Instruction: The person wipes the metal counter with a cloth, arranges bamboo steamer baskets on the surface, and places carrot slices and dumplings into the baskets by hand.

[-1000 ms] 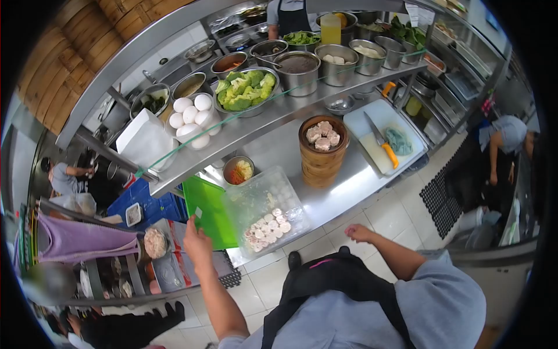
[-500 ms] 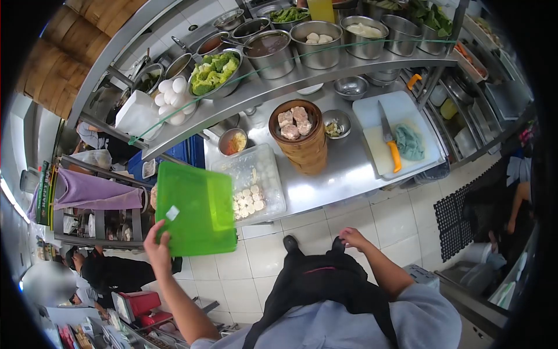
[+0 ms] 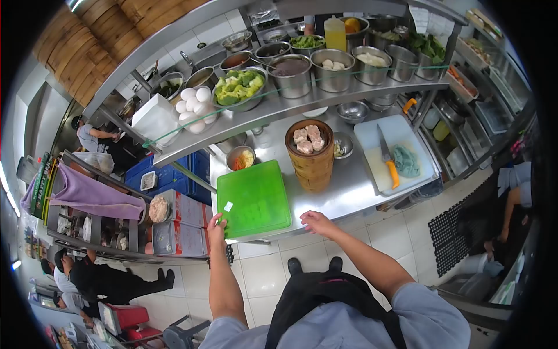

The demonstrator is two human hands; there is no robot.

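On the steel surface [image 3: 352, 175], the green plastic lid [image 3: 253, 200] lies left of the bamboo steamer [image 3: 313, 170]; left hand [image 3: 216, 228], fingers curled, at lid's left edge, grip indeterminable; right hand [image 3: 318, 223], half open, empty, near lid

No text is legible; lettering [image 3: 41, 189] on the green strip [image 3: 40, 198] blurs.

This is a big work kitchen, like one in a restaurant. Lots of metal pots [image 3: 290, 84] of food sit on a long shiny shelf [image 3: 314, 100] at twelve o'clock. Big bamboo baskets [image 3: 104, 43] are piled up at ten o'clock. A knife [image 3: 385, 156] lies on a cutting board [image 3: 369, 136] at three, and other workers [image 3: 113, 282] are at eight.
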